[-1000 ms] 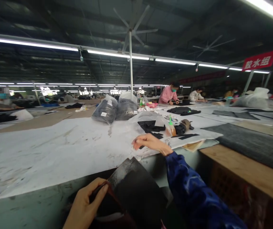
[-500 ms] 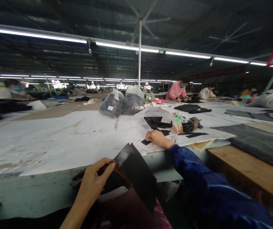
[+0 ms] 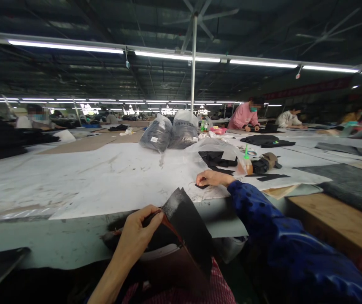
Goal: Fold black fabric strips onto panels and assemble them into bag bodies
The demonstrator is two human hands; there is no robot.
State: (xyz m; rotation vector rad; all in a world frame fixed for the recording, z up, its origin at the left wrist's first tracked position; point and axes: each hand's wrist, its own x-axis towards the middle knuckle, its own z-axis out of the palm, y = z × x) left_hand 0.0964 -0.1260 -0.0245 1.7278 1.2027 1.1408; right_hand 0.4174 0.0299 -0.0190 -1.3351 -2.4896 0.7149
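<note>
My left hand (image 3: pixel 143 228) is closed, thumb and fingers pinching the edge of a black leather-like panel (image 3: pixel 189 223) with a reddish-brown edge. The panel hangs over my lap in front of the table edge, its lower part lost in shadow. Ahead, my right hand (image 3: pixel 214 178), in a blue dotted sleeve, has its fingertips pressed together on a small black piece (image 3: pixel 201 186) at the white sheet's near side. Just beyond it lie black cut pieces (image 3: pixel 215 158) partly under clear plastic, and a glue bottle (image 3: pixel 247 164) with a green nozzle.
White sheeting (image 3: pixel 105 173) covers the table. Two plastic-wrapped bundles (image 3: pixel 157 133) stand behind, near a pole (image 3: pixel 194 67). A wooden board (image 3: pixel 333 215) and dark grey material (image 3: pixel 345 183) are at right. A co-worker in pink (image 3: pixel 242 117) and other people work farther back.
The view has turned a little to the left. My right fingers have shifted slightly left over the small black piece, covering more of it. My left hand keeps its pinch on the panel.
</note>
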